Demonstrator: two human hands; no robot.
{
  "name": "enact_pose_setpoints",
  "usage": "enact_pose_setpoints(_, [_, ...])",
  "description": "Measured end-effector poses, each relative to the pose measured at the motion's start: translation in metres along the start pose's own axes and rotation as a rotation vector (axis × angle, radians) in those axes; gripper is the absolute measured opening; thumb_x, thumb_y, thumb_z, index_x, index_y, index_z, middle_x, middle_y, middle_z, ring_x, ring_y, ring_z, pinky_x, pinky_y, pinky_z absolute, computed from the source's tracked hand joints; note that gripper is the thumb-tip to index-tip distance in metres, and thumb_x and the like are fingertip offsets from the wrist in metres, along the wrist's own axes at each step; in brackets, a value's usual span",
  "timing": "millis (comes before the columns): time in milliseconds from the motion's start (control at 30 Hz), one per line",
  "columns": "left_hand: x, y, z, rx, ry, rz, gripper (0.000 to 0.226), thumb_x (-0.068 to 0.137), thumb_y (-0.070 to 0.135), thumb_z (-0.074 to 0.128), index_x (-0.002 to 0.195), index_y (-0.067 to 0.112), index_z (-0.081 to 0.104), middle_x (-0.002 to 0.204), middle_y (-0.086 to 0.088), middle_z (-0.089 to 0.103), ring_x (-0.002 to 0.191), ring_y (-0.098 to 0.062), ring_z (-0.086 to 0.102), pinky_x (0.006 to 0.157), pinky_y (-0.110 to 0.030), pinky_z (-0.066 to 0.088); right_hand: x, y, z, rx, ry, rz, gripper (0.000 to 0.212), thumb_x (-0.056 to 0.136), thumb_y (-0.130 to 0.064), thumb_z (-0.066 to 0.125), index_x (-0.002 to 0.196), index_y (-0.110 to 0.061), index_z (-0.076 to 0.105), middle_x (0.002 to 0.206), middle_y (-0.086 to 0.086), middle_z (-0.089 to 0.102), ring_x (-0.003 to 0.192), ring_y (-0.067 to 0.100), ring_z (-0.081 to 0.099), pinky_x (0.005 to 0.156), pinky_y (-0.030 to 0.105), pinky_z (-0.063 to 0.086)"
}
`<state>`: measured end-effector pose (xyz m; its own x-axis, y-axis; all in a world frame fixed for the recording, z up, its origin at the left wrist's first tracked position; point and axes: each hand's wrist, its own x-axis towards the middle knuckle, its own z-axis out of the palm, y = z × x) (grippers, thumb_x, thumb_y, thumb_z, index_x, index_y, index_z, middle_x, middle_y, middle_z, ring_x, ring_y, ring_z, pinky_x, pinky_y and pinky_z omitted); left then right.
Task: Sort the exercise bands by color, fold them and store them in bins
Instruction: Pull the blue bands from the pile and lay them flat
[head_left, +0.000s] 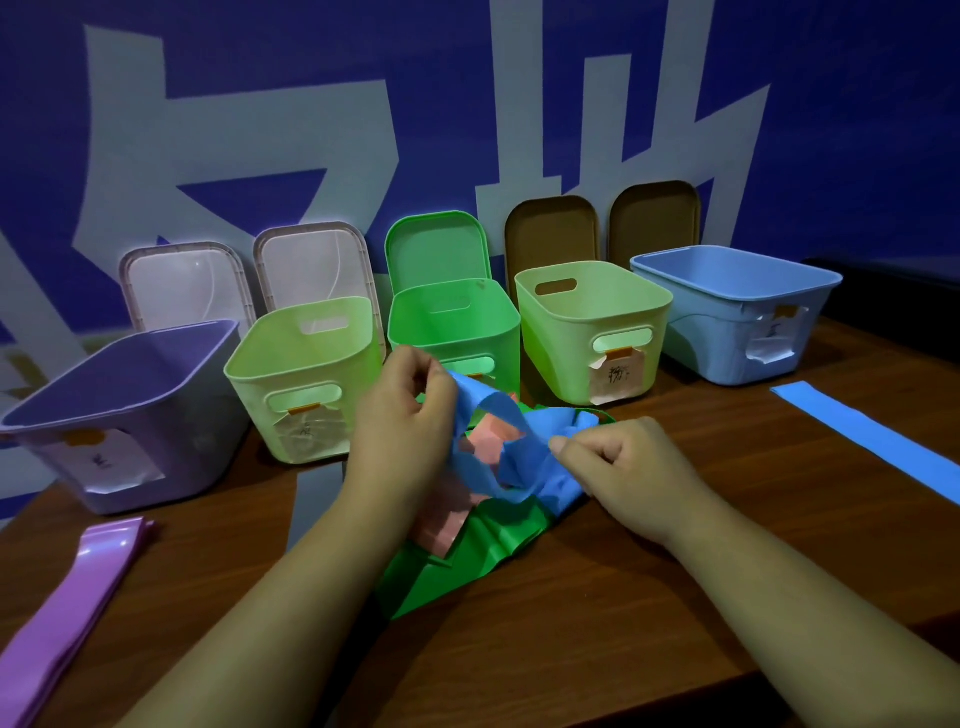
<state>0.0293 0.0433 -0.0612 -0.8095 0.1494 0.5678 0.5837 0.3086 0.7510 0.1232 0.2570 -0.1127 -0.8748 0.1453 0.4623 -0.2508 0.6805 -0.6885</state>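
Fingers of left hand and right hand clamped on crumpled blue band, near table bare.

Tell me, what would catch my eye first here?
Mid-table, the left hand and right hand both pinch a crumpled blue band, held above a tangle of green band and pink band. Behind them five open bins stand in a row, from the purple bin at far left to the blue bin at far right.

Brown wooden table, blue-and-white lettered wall
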Motion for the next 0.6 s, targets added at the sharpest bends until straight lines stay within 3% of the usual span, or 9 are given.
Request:
enact_pose_setpoints(67, [0.0,0.005,0.001,-0.042,-0.058,-0.038,0.018,0.103,0.027,0.059,0.085,0.026,0.061,0.072,0.01,0.062,0.062,-0.016,0.063,0.055,-0.031,0.05,0.0,0.0,-0.001,0.03,0.039,-0.064,0.051,0.096,-0.048,0.063,0.061,-0.018,0.042,0.057,0.003,0.037,0.055,0.018,0.036,0.055,0.039,0.034])
enact_pose_setpoints(133, [0.002,0.009,0.004,-0.075,-0.095,-0.073,0.018,0.102,0.027,0.063,0.084,0.026,0.065,0.073,0.01,0.064,0.06,-0.015,0.063,0.052,-0.025,0.048,-0.001,-0.003,-0.002,0.062,0.066,-0.108,0.039,0.094,-0.047,0.066,0.069,-0.02,0.056,0.059,0.005,0.048,0.058,0.026,0.045,0.056,0.041,0.039])
enact_pose_setpoints(267, [0.004,0.018,0.007,-0.176,-0.252,-0.173,0.019,0.096,0.038,0.075,0.087,0.021,0.072,0.071,0.01,0.062,0.065,-0.011,0.055,0.063,-0.028,0.044,-0.004,-0.011,-0.002,0.147,0.016,-0.174,0.021,0.094,-0.046,0.07,0.091,-0.027,0.076,0.07,0.012,0.061,0.064,0.028,0.056,0.06,0.038,0.046])
enact_pose_setpoints(400, [0.0,0.036,0.007,-0.378,-0.432,-0.372,0.013,0.09,0.032,0.082,0.097,0.02,0.079,0.079,0.006,0.067,0.08,-0.016,0.06,0.075,-0.037,0.049,-0.006,-0.011,-0.002,0.173,-0.005,-0.152,0.021,0.087,-0.049,0.076,0.102,-0.035,0.077,0.07,0.007,0.057,0.062,0.022,0.054,0.059,0.031,0.044])
enact_pose_setpoints(500, [0.0,0.042,0.002,-0.33,-0.468,-0.319,0.023,0.079,0.018,0.086,0.099,0.027,0.078,0.104,0.003,0.075,0.094,-0.014,0.073,0.089,-0.037,0.057,-0.004,-0.008,0.0,0.222,0.027,-0.141,0.009,0.089,-0.034,0.082,0.094,-0.038,0.075,0.067,0.006,0.055,0.059,0.009,0.048,0.058,0.032,0.043])
enact_pose_setpoints(600, [-0.004,0.042,-0.003,-0.154,-0.579,-0.2,0.031,0.082,0.008,0.087,0.101,0.03,0.077,0.111,-0.002,0.078,0.103,-0.028,0.076,0.097,-0.049,0.062,-0.004,-0.007,0.001,0.246,0.068,-0.124,0.019,0.094,-0.014,0.082,0.091,-0.032,0.076,0.062,0.007,0.056,0.058,0.005,0.048,0.059,0.025,0.044])
